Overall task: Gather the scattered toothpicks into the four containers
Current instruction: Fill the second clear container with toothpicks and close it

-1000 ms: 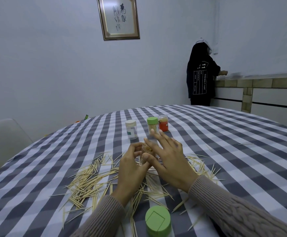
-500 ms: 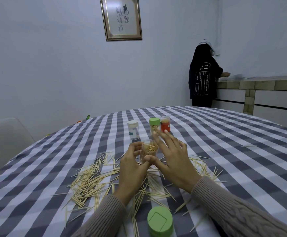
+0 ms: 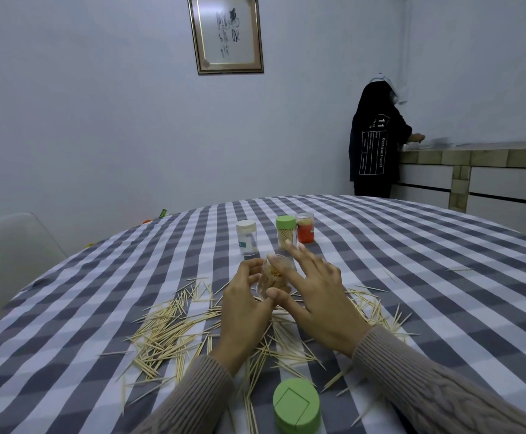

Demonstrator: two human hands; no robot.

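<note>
My left hand (image 3: 244, 311) grips a clear open container (image 3: 274, 275) partly filled with toothpicks, tilted a little toward me. My right hand (image 3: 316, 296) is beside it, thumb against its lower side and fingers spread over its mouth. Scattered toothpicks (image 3: 170, 333) lie on the checked tablecloth, most to the left of my hands and some to the right (image 3: 377, 311). Behind stand three capped containers: a white-lidded one (image 3: 247, 237), a green-lidded one (image 3: 285, 232) and one with a red label (image 3: 305, 228).
A green lid (image 3: 296, 406) lies near the table's front edge between my sleeves. A pale chair (image 3: 8, 255) stands at the left. A person in dark clothes (image 3: 376, 142) stands at a counter in the far right corner.
My hands and the open container stay in nearly the same place. My right fingers have shifted slightly over its mouth, and the camera has tilted a little.
</note>
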